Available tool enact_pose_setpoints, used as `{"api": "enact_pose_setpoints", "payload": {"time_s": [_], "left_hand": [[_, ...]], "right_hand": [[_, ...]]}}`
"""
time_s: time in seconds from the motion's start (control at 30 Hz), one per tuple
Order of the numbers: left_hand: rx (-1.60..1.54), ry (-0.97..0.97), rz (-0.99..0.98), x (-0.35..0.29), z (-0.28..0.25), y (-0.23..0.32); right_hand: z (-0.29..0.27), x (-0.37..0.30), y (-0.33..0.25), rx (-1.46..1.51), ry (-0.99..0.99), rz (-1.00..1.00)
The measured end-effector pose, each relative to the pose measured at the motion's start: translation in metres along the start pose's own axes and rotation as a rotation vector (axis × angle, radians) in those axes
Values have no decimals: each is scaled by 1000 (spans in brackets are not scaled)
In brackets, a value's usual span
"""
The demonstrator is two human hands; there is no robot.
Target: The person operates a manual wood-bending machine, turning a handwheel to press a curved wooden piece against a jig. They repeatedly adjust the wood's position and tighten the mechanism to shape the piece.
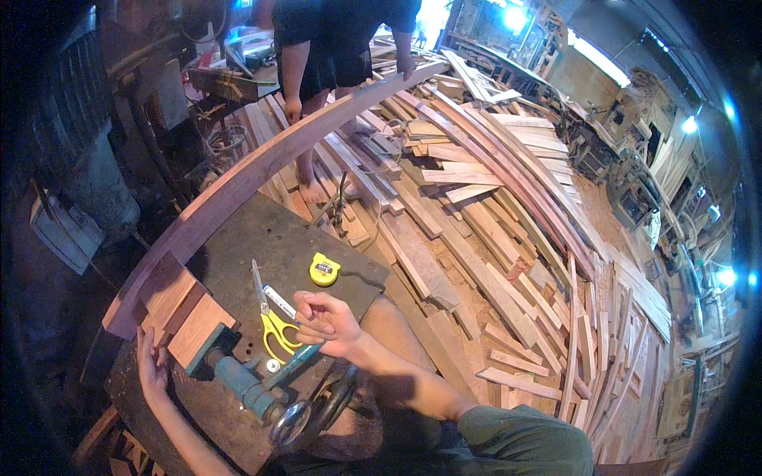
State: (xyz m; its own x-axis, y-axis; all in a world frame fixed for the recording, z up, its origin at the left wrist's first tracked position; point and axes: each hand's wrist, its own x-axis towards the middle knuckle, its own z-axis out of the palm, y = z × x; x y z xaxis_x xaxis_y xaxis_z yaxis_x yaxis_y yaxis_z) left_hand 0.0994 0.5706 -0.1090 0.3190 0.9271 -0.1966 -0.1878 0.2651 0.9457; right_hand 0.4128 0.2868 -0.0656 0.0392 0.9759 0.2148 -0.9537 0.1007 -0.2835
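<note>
My left hand is open, its fingers stretched upward beside the near end of a long wooden plank and the wooden blocks. These blocks sit between the plank and the jaw of a teal vise. My right hand hovers over the dark worktable, its fingers loosely curled with nothing visible in them. Just left of it lie yellow-handled scissors and a white marker. A yellow tape measure rests farther back.
Another person stands beyond the table, one hand on the plank's far end. Stacked boards and offcuts cover the floor to the right. The vise's round handwheel sticks out close to my body. Machinery lines the right side.
</note>
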Motion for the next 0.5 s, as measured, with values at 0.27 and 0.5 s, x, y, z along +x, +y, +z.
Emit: {"api": "enact_pose_setpoints", "payload": {"time_s": [0.27,0.5], "left_hand": [[-11,65,-2,-2,6,3],[-13,45,-14,-8,8,6]], "right_hand": [[-1,1,2,-41,-11,-10],[-3,0,2,-60,-21,-17]]}}
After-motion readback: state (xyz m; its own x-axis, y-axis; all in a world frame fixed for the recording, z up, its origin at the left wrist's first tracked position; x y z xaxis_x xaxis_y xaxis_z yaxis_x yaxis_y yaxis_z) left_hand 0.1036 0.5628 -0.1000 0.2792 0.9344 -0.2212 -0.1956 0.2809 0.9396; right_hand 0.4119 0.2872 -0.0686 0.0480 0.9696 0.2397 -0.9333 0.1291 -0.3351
